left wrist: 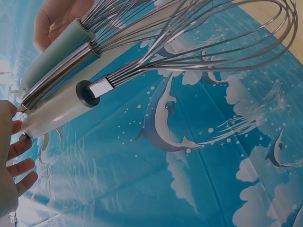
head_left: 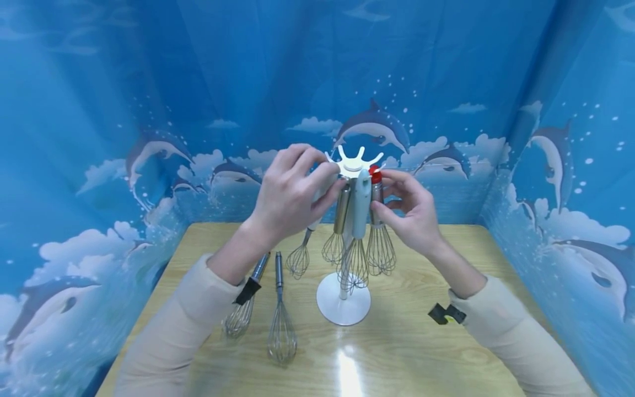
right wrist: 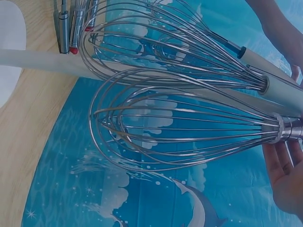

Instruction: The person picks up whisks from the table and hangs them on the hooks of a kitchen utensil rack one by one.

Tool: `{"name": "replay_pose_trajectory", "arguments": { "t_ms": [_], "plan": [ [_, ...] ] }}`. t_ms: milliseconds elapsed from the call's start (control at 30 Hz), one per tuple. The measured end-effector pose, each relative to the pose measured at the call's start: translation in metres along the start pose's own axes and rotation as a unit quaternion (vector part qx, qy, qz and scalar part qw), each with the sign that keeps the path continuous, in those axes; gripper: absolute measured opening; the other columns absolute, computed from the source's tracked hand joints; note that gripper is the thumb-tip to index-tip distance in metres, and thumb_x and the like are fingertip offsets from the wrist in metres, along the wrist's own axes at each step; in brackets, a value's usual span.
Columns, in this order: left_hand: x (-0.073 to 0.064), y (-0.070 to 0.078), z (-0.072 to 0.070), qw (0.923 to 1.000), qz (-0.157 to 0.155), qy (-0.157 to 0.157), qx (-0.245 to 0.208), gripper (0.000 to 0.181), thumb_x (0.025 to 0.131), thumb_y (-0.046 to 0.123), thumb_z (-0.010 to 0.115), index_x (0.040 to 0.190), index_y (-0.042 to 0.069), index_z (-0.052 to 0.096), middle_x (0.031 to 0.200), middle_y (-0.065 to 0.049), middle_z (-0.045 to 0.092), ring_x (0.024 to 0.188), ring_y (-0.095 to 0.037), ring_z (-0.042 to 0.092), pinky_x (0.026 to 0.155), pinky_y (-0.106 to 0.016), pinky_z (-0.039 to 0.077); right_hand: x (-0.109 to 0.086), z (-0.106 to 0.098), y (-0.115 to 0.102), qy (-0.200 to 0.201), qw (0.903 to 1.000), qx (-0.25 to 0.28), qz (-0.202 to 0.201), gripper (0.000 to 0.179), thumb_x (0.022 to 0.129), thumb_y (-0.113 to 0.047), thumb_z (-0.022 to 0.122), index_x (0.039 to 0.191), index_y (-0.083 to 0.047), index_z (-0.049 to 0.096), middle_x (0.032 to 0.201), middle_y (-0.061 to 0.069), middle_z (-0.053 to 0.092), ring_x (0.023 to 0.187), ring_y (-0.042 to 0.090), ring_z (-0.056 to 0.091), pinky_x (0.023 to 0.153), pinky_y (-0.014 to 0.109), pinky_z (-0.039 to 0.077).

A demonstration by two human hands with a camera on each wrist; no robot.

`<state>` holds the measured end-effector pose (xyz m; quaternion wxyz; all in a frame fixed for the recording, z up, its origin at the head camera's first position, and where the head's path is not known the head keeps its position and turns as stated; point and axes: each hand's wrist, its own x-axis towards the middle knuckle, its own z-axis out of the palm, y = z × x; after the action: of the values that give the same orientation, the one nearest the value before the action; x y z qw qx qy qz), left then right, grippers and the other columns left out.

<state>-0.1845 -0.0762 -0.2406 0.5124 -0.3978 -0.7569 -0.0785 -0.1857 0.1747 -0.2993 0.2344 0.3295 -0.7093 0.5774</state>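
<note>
A white stand (head_left: 343, 309) with a spoked top carries several hanging whisks. At its left, my left hand (head_left: 297, 187) pinches the top end of a whisk with a white handle (left wrist: 59, 113); its fingers partly hide that handle in the head view. On the right side, my right hand (head_left: 409, 209) holds a steel-handled whisk with a red end (head_left: 375, 175) between thumb and fingers. Its wire loops (right wrist: 180, 125) fill the right wrist view. Between the hands hang a whisk with a pale green handle (head_left: 361, 207) and one with a plain steel handle (head_left: 342, 209).
Left of the stand's base, a steel whisk (head_left: 281, 320) lies on the wooden table (head_left: 407, 342). Another whisk (head_left: 240, 314) beside it is partly covered by the left wrist's black camera mount (head_left: 247, 290). A blue dolphin-print curtain (head_left: 248, 82) surrounds the table's back and sides.
</note>
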Motion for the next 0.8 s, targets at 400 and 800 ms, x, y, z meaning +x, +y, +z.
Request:
{"name": "replay_pose_trajectory", "arguments": {
  "t_ms": [400, 800],
  "plan": [
    [-0.0047, -0.0052, 0.0041, 0.9998, -0.002, 0.015, 0.010, 0.028, 0.099, 0.035, 0.073, 0.109, 0.009, 0.074, 0.100, -0.009, 0.072, 0.103, -0.031, 0.065, 0.090, -0.043, 0.057, -0.0024, 0.0042, 0.0023, 0.014, 0.9998, 0.003, -0.012, 0.050, 0.086, 0.018, 0.067, 0.134, 0.017, 0.054, 0.115, -0.018, 0.070, 0.090, 0.002, 0.067, 0.071, 0.015, 0.058],
    [-0.0073, -0.0100, 0.0055, 0.9992, -0.027, 0.027, 0.006, 0.027, 0.100, 0.033, 0.070, 0.105, 0.007, 0.075, 0.100, -0.011, 0.072, 0.104, -0.033, 0.064, 0.093, -0.047, 0.055, -0.0041, 0.0056, 0.0056, 0.024, 0.9990, -0.026, -0.026, 0.049, 0.085, 0.015, 0.068, 0.133, 0.013, 0.057, 0.115, -0.023, 0.069, 0.090, 0.002, 0.068, 0.073, 0.015, 0.058]
  ]
}}
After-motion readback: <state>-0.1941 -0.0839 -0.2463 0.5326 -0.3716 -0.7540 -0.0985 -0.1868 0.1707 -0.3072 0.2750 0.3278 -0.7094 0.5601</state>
